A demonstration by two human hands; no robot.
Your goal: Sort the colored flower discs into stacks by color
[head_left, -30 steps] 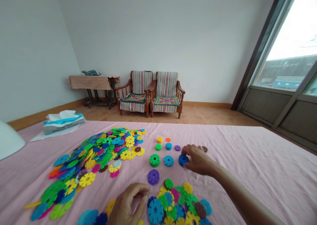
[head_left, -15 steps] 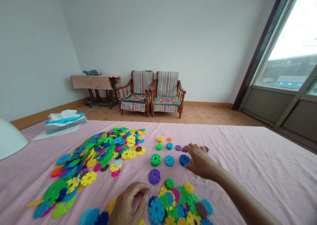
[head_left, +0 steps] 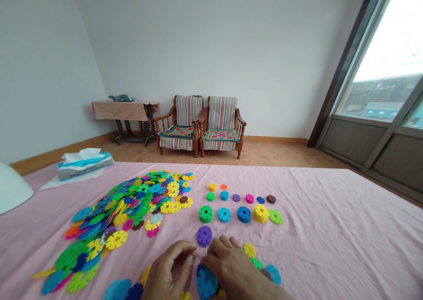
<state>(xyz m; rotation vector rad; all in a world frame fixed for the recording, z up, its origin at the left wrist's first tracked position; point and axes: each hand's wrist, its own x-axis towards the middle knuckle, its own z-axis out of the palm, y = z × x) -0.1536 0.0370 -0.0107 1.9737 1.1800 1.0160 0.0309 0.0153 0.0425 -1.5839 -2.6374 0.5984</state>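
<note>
My left hand (head_left: 170, 269) rests at the near edge, fingers curled, with a gap between thumb and index finger and nothing visible in it. My right hand (head_left: 233, 267) bends over the near pile of flower-shaped plastic discs, fingers curled down; what lies under its fingertips is hidden. Between the hands, a large blue notched disc (head_left: 206, 283) touches or sits just under the right fingers. A purple stack of discs (head_left: 204, 236) stands just beyond. Farther off are a green stack (head_left: 205, 214), light-blue stack (head_left: 224, 214), dark-blue stack (head_left: 244, 214), yellow stack (head_left: 261, 213) and lime disc (head_left: 275, 216).
A large mixed heap of discs (head_left: 132, 203) spreads over the left of the pink cloth (head_left: 330, 229). Smaller discs, among them a pink one (head_left: 250, 198) and a brown one (head_left: 271, 199), form rows behind. A tissue box (head_left: 85, 165) sits at the far left.
My right hand has moved from the rows of sorted discs back to the near pile, uncovering the yellow stack, lime disc and small discs. My left hand stays nearly still.
</note>
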